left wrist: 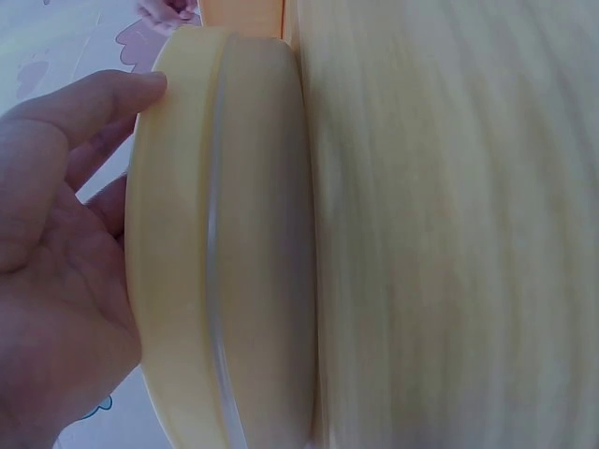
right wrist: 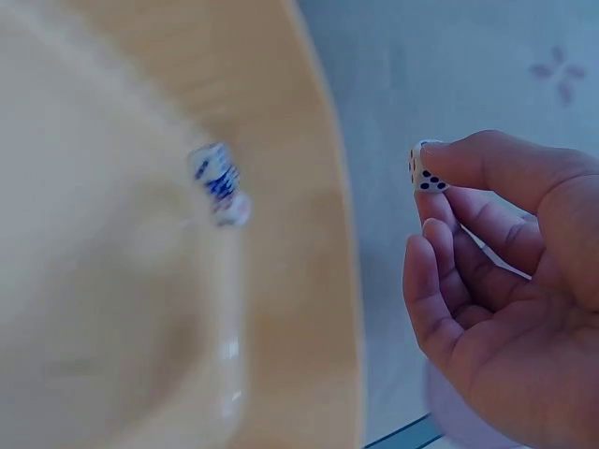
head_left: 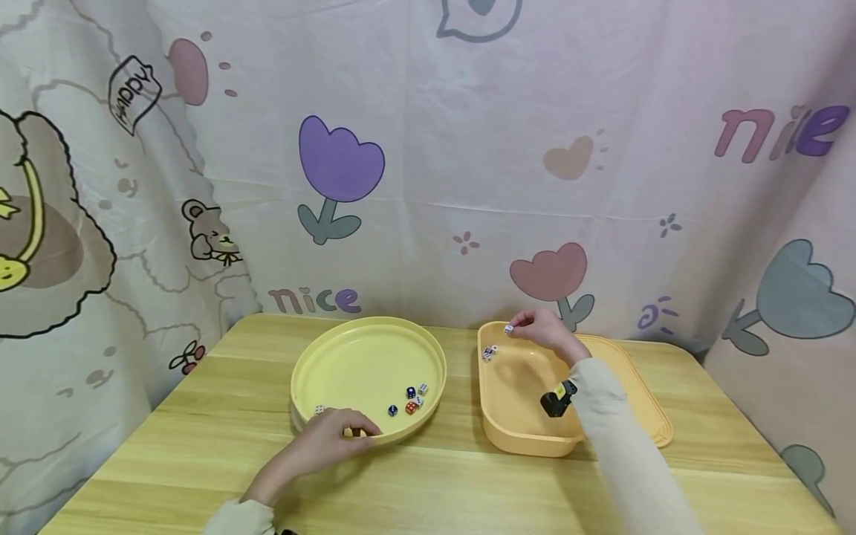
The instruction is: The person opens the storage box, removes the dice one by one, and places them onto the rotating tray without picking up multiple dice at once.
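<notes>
My left hand [head_left: 334, 440] is at the near rim of a round yellow tray [head_left: 368, 321]. In the left wrist view its thumb lies against the tray's outer wall [left wrist: 173, 234], while the other fingers pass behind the rim. Several dice, blue, white and a red die [head_left: 411, 408], lie inside at the near right; a white die [head_left: 319, 409] sits near the left hand. My right hand [head_left: 545, 332] pinches a white die [right wrist: 429, 170] between thumb and finger above the far edge of an orange rectangular container [head_left: 528, 444]. A small cluster of dice [right wrist: 218, 182] lies in that container's far left corner.
An orange lid-like tray [head_left: 642, 386] lies to the right of the rectangular container, partly behind the right forearm. Both vessels stand on a wooden table [head_left: 441, 490]. A patterned curtain [head_left: 428, 148] hangs close behind the table and along its sides.
</notes>
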Tool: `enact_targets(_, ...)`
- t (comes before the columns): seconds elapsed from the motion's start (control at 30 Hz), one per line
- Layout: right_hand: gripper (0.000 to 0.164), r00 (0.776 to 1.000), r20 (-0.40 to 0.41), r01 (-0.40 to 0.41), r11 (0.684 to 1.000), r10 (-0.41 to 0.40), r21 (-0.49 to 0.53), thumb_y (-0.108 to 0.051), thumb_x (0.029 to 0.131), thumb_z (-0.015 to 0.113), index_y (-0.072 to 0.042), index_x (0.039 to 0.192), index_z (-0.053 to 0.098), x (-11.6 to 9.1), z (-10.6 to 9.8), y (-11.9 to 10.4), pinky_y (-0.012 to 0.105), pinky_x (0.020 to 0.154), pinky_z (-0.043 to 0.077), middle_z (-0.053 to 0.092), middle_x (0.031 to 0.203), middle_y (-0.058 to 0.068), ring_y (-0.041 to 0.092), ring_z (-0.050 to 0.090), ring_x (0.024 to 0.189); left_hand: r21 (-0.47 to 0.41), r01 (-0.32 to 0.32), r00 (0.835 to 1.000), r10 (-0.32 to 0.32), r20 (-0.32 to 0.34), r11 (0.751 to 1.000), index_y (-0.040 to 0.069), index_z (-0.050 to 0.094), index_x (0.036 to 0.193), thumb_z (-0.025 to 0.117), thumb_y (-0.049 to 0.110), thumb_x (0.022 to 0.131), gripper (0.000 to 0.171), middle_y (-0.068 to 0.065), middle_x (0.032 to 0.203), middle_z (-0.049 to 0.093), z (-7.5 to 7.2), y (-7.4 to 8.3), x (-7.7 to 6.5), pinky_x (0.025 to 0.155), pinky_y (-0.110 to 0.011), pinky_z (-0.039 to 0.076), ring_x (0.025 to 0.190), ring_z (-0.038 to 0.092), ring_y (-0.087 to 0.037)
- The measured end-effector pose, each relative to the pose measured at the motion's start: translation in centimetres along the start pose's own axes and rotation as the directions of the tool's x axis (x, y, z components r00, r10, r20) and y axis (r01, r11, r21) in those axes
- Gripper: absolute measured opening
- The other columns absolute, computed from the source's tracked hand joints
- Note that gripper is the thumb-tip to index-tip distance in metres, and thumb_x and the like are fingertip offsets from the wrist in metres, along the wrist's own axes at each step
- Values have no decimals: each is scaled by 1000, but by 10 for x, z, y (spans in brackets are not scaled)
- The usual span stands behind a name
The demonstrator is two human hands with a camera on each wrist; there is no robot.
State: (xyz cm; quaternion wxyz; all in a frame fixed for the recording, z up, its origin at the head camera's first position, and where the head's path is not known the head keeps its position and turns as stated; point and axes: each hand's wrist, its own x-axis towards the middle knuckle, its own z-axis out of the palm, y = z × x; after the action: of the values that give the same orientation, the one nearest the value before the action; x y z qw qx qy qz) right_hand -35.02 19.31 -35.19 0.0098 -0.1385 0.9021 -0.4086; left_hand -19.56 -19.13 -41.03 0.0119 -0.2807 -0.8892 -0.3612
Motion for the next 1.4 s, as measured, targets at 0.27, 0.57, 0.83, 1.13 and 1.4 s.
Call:
enact_targets(0.27, 12, 997, -29, 74, 997, -74, 26, -9, 85, 71, 1, 92, 69, -20, 5, -30, 31, 73, 46, 64, 85, 5, 18, 56, 80, 7, -2, 1000, 2, 8, 1000, 15, 75, 97, 69, 22, 89, 12, 13, 88, 66, -1, 0, 0, 66, -24, 42, 78, 53, -1)
enact_targets(0.57, 11, 982, -37, 187, 979, -185, 80, -4, 84, 71, 2, 92, 69, -36, 20, -51, 30, 68, 47, 63, 82, 5, 18, 56, 76, -2, -22, 1000, 22, 7, 1000, 14, 75, 97, 68, 21, 90, 12, 12, 89, 66, 0, -2, 1, 66, -24, 43, 78, 54, -1)
enact_targets(0.83, 14, 977, -79, 208, 963, -197, 174, -7, 83, 74, 1, 94, 69, -54, 38, -54, 31, 70, 47, 64, 81, 4, 18, 59, 79, 2, -20, 1000, 20, 5, 1000, 15, 75, 97, 69, 21, 90, 11, 13, 88, 66, 0, -3, 0, 65, -24, 42, 78, 53, 0)
enact_targets(1.13, 11, 981, -86, 189, 963, -175, 192, -6, 83, 73, 0, 92, 69, -60, 60, -61, 29, 69, 49, 64, 81, 1, 15, 59, 77, -10, -15, 1000, 15, 17, 1000, 16, 75, 99, 68, 25, 91, 14, 13, 89, 66, 3, -3, 1, 64, -24, 42, 77, 53, -1)
enact_targets(1.4, 11, 974, -34, 227, 950, -225, 215, -5, 82, 73, 1, 90, 68, -61, 97, -81, 27, 68, 50, 64, 81, 2, 13, 59, 76, -6, -35, 999, 35, 15, 999, 16, 75, 98, 69, 24, 90, 12, 13, 88, 66, -2, -7, 1, 63, -24, 42, 76, 53, 0)
